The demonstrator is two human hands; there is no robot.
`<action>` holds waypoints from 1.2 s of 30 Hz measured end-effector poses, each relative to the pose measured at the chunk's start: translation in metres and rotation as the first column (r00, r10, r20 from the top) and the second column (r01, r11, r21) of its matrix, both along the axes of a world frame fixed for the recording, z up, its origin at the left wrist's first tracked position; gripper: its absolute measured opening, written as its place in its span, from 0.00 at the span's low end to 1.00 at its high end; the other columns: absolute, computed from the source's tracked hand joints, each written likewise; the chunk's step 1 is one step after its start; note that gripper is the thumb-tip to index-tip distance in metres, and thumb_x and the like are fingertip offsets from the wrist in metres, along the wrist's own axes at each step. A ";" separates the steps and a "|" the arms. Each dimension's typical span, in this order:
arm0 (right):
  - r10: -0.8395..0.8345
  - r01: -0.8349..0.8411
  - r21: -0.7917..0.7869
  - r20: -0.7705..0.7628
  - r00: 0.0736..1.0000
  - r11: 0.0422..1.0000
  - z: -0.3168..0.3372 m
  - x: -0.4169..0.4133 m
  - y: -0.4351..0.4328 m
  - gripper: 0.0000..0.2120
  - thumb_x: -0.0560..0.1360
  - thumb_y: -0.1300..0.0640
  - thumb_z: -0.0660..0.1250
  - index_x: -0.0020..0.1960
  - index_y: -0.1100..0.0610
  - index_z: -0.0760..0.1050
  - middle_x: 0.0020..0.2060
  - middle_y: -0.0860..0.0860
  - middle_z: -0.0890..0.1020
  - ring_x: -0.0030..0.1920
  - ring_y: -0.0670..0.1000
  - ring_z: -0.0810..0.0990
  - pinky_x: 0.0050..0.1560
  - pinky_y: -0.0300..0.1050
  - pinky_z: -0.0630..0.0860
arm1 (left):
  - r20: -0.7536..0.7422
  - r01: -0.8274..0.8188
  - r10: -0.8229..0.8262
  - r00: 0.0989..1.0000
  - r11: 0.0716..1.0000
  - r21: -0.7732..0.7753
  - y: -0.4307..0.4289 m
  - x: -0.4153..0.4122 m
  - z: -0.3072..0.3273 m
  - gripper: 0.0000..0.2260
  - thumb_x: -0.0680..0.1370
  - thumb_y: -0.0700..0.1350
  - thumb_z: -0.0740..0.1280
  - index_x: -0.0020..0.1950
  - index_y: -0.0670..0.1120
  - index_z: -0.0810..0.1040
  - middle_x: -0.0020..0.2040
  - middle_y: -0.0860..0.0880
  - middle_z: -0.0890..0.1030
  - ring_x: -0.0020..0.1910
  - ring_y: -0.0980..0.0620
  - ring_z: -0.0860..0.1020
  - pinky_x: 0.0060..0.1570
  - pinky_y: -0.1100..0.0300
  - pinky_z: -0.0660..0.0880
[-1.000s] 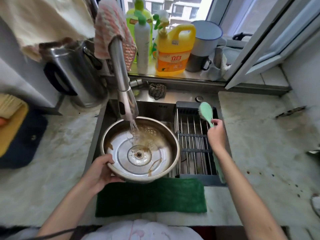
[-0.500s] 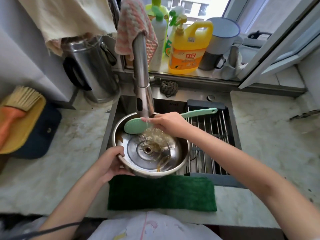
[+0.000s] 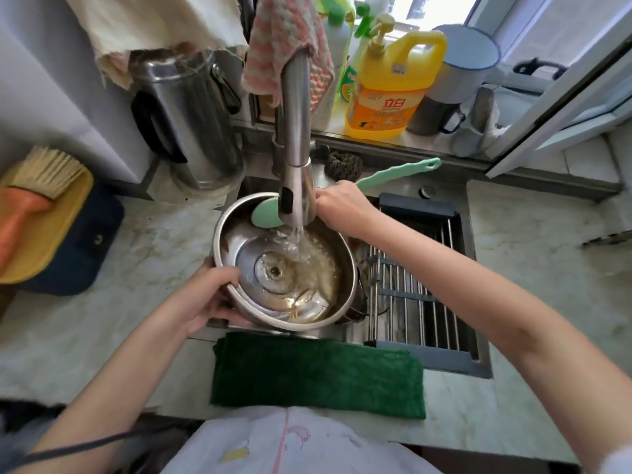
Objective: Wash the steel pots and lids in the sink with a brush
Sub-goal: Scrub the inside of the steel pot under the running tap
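A round steel lid (image 3: 270,268) lies upside down and tilted over the left part of the sink (image 3: 475,364), holding brownish water. My left hand (image 3: 208,295) grips its near-left rim. My right hand (image 3: 342,203) holds the green brush (image 3: 396,171) by its handle, just right of the faucet (image 3: 295,148). The brush head (image 3: 265,213) sits inside the lid at its far rim, partly hidden behind the faucet head. Water streams from the faucet into the lid.
A wire drain rack (image 3: 413,295) fills the sink's right half. A green cloth (image 3: 318,374) lies on the front edge. A steel kettle (image 3: 191,118) stands back left, detergent bottles (image 3: 390,87) and an enamel mug (image 3: 458,66) on the sill. A hand broom (image 3: 37,193) lies left.
My right hand brought the brush from above the rack into the lid, then moved it to the lid's far rim behind the faucet. My left hand kept its grip on the lid.
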State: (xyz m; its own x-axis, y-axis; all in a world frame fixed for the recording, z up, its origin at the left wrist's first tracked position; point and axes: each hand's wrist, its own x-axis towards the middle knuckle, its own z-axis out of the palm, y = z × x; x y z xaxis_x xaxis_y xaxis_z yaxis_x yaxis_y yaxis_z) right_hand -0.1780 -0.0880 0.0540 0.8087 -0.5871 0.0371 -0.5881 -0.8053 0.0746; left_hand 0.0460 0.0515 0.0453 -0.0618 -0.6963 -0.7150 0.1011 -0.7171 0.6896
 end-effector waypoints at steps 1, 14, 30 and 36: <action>-0.011 0.011 -0.016 -0.022 1.000 1.000 -0.002 0.004 0.002 0.10 0.55 0.70 0.73 0.31 0.58 0.79 0.27 0.52 0.78 0.20 0.54 0.75 0.20 0.39 0.69 | -0.004 -0.012 0.012 1.000 1.000 -0.002 -0.002 0.002 0.001 0.32 0.59 0.40 0.62 0.64 0.37 0.69 0.47 0.35 0.80 0.39 0.37 0.81 0.39 0.34 0.78; -0.436 0.460 0.159 -0.164 0.885 0.874 0.001 0.006 0.030 0.15 0.79 0.57 0.57 0.64 0.53 0.73 0.46 0.55 0.81 0.48 0.60 0.80 0.37 0.46 0.69 | -0.336 -0.180 0.189 0.923 0.982 0.058 0.014 -0.014 -0.018 0.22 0.65 0.38 0.60 0.58 0.40 0.74 0.47 0.40 0.84 0.43 0.39 0.82 0.42 0.38 0.79; -0.149 0.115 0.667 -0.005 0.989 0.737 0.006 0.011 0.046 0.14 0.78 0.56 0.63 0.62 0.54 0.78 0.45 0.46 0.82 0.39 0.47 0.76 0.40 0.38 0.68 | -0.440 -0.108 0.133 0.888 0.991 0.081 0.019 -0.022 -0.025 0.26 0.56 0.36 0.70 0.53 0.38 0.77 0.45 0.39 0.84 0.40 0.40 0.83 0.36 0.40 0.80; -0.049 0.046 0.378 -0.001 0.999 0.924 0.004 -0.004 0.030 0.18 0.78 0.53 0.63 0.65 0.40 0.73 0.41 0.48 0.84 0.36 0.52 0.76 0.35 0.44 0.63 | -0.402 -0.045 0.085 0.912 0.993 0.106 0.018 -0.026 -0.021 0.22 0.61 0.38 0.61 0.54 0.37 0.77 0.43 0.39 0.84 0.38 0.43 0.83 0.33 0.45 0.81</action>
State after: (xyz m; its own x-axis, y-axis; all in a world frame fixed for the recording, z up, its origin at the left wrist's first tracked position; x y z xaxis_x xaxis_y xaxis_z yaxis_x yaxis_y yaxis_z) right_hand -0.1823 -0.0579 0.0579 0.7801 -0.5964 -0.1890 -0.6256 -0.7439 -0.2348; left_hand 0.0198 0.0690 0.0241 -0.3169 -0.6408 -0.6992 0.4065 -0.7579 0.5103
